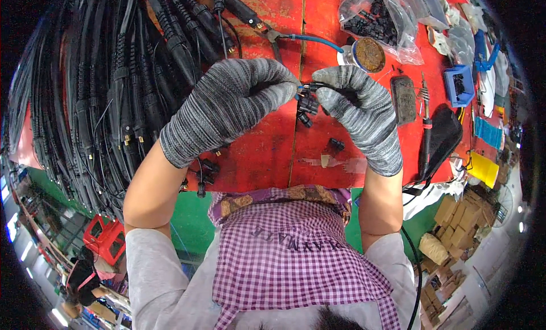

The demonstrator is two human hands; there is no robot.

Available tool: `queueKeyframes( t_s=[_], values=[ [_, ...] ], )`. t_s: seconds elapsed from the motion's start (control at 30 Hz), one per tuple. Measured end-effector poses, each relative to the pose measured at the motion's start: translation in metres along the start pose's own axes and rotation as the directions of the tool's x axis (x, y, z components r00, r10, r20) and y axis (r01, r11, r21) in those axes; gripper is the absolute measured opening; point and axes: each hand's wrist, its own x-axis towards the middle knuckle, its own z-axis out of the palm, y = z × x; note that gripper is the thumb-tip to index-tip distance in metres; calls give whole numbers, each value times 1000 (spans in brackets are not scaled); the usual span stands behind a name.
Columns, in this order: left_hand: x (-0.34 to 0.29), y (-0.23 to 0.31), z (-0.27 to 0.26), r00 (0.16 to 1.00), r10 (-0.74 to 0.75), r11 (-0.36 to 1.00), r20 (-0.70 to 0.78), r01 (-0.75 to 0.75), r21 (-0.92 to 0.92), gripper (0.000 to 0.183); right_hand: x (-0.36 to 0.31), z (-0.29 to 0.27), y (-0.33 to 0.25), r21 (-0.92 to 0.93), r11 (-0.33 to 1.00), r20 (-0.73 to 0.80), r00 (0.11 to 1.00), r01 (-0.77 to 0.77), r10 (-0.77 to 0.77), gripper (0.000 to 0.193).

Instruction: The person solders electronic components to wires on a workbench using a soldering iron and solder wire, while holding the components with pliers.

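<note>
Both my hands wear grey striped knit gloves and meet above the red table [259, 165]. My left hand [236, 105] is closed in a pinch on the end of a thin wire, a bit of blue showing at the fingertips. My right hand [361, 111] pinches a small black connector [311, 86] against that wire end; whether the two are joined is too small to tell. Several black connector pieces [307, 105] hang or lie just below the fingertips. Another black connector [336, 144] lies on the table nearer to me.
Thick bundles of black cable [85, 97] cover the left side. Beyond my hands are blue-handled pliers [318, 41], a round tin of brown material [368, 54] and a clear bag of black connectors [378, 23]. At right sit a soldering iron [426, 131] and a blue bin [458, 85].
</note>
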Motion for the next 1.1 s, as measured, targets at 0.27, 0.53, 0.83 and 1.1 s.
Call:
queueKeyframes(
  t_s=[0.27,0.53,0.83,1.1],
  values=[
    [0,-2,3,999,-29,1000,-23,29,4,16,0,1,-2,-17,1000,-14,1000,26,-27,18],
    [-1,-1,3,999,18,996,-31,-15,85,15,-2,1,-4,-5,1000,-5,1000,29,-29,17],
    [-1,0,4,999,17,987,-33,-12,159,16,-1,1,-4,-38,997,-10,998,66,-67,18],
    [0,6,1,998,-62,998,12,62,29,19,0,-1,-4,-66,996,3,998,64,-64,19]
  ],
)
